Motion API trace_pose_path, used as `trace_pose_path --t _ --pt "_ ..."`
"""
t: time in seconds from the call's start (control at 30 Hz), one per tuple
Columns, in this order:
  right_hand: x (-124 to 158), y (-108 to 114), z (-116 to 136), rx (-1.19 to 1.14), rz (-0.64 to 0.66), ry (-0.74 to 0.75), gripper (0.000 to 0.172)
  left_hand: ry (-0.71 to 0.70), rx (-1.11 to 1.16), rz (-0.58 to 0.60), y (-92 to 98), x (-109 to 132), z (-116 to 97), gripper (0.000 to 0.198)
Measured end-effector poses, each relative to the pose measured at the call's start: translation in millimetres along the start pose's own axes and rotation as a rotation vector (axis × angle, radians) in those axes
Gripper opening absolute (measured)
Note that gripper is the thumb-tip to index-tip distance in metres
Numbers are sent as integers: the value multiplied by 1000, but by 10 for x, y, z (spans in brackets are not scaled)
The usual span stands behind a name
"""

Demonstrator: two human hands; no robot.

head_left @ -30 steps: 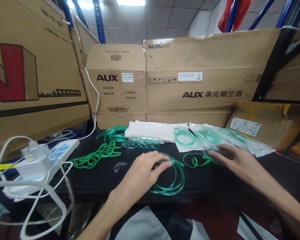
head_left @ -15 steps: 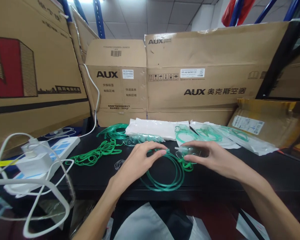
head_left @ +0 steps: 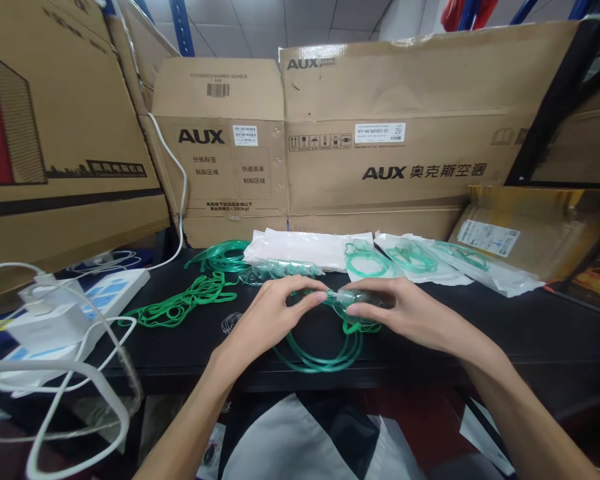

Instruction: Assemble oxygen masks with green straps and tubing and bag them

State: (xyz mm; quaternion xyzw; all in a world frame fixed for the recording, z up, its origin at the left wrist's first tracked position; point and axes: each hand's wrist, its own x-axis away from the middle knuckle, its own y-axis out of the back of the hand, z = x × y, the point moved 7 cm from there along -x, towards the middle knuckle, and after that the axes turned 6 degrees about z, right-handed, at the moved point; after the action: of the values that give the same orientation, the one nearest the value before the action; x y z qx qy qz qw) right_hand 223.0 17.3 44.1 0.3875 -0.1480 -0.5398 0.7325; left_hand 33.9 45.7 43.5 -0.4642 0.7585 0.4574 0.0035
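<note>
My left hand (head_left: 275, 310) pinches the end of a green tubing (head_left: 325, 365), whose coiled loops hang below onto the black table edge. In my right hand (head_left: 410, 310) is a clear green-tinted oxygen mask (head_left: 341, 307), gripped between thumb and fingers. A bright green elastic strap (head_left: 363, 327) dangles under the mask. The tube end and the mask's port meet between my fingertips; whether the tube is seated on it I cannot tell. Behind my hands lies a row of clear masks (head_left: 290, 268), nested together.
Left of my hands lie a heap of green elastic straps (head_left: 185, 303), coiled green tubing (head_left: 223, 255) and thin metal strips (head_left: 230, 323). White bags (head_left: 305, 248) and bagged masks (head_left: 413, 258) line the back. A power strip (head_left: 125, 288) with looping white cables sits far left; cardboard boxes (head_left: 380, 193) stand behind.
The gap between the tube end and the mask has closed as my hands came together. The whole view has shifted slightly, with the scene appearing higher and further left.
</note>
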Motion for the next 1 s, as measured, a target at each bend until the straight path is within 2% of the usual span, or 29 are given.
trace_pose_path --t 0.23,0.53,0.77,1.0 --pt "-7 66 -80 23 -62 -83 52 -7 -3 5 -33 -8 13 25" --pt "16 93 53 138 -165 125 43 45 8 100 -114 -13 41 39" --pt "8 64 136 215 -218 220 41 20 -44 41 -133 -29 60 33" --pt "-6 78 114 195 -216 172 42 -33 -94 -44 -135 -36 8 22"
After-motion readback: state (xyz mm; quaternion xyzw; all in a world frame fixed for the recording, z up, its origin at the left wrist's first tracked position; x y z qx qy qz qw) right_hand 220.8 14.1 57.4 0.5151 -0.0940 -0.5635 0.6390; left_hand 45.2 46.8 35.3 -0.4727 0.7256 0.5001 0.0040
